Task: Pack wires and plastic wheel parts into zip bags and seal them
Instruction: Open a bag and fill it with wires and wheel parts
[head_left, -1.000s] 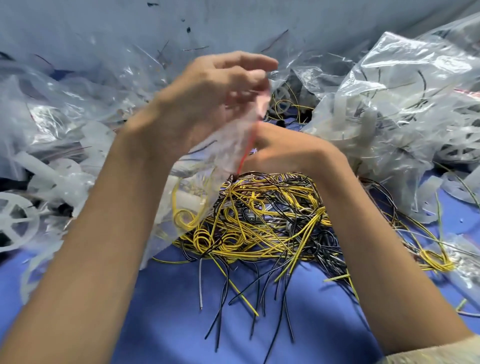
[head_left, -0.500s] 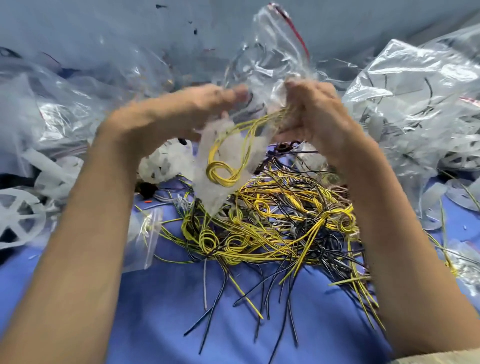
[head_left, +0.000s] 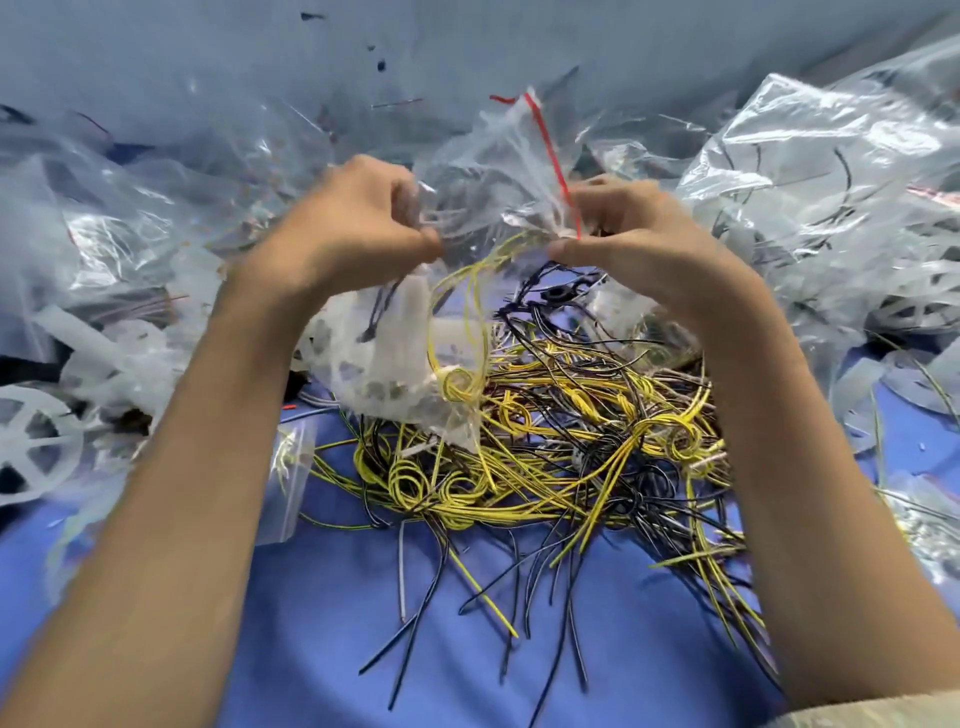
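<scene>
Fingers of both hands are curled tight on one clear zip bag (head_left: 498, 171), which I hold in the air straight above the wire heap (head_left: 571, 431), the tangle of yellow and black leads lying on the blue cloth (head_left: 519, 649). My left hand (head_left: 358, 223) bunches the plastic on the side of the bag away from its red strip (head_left: 550, 150), thumb pressed against the bent fingers with the film caught between them. My right hand (head_left: 634, 234) pinches the bag at the lower end of that strip, thumb and forefinger together on it; the strip runs from there up and away from the heap to the bag's top corner. Whether the strip is pressed closed I cannot tell. Below my hands the bag sags toward the heap, its lowest corner touching or just over the topmost wires, I cannot tell which. Inside it hangs a looped yellow wire (head_left: 467, 312), and beside that, white plastic pieces (head_left: 395, 358), blurred through the film. To the left of the heap, well apart from it, a white plastic wheel (head_left: 31, 452) with spokes lies among crumpled clear bags. Just at the heap's left edge a small flat bag (head_left: 291, 467) lies on the cloth. To the right of the heap sits a big clear bag (head_left: 831, 171), stuffed with more white parts and dark wires.
</scene>
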